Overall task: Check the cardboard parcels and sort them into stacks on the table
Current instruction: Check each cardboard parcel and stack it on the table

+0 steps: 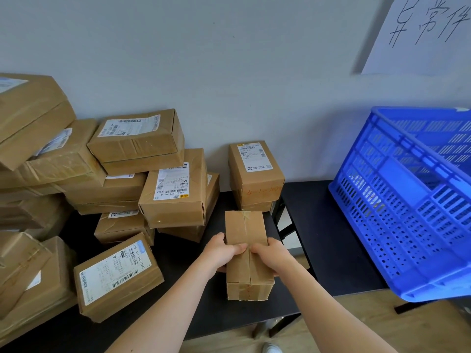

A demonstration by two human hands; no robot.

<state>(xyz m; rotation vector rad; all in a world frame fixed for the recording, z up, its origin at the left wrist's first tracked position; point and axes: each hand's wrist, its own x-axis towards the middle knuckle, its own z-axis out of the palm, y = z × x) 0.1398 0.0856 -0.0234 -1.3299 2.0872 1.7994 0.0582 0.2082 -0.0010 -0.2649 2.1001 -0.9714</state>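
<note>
A small taped cardboard parcel (246,230) with no label showing is held above the black table (193,312), near its right end. My left hand (224,250) grips its left side and my right hand (270,253) grips its right side, both thumbs lying on the top face. Behind it a short stack of parcels (254,179) stands against the wall, a white label on top. A leaning pile of several labelled parcels (142,169) fills the left of the table. One labelled parcel (117,276) lies tilted at the front left.
A blue plastic crate (413,200) sits tilted on a second black table (326,240) to the right, with a narrow gap between the two tables. A handwritten paper sign (423,34) hangs on the grey wall. Wooden floor shows below.
</note>
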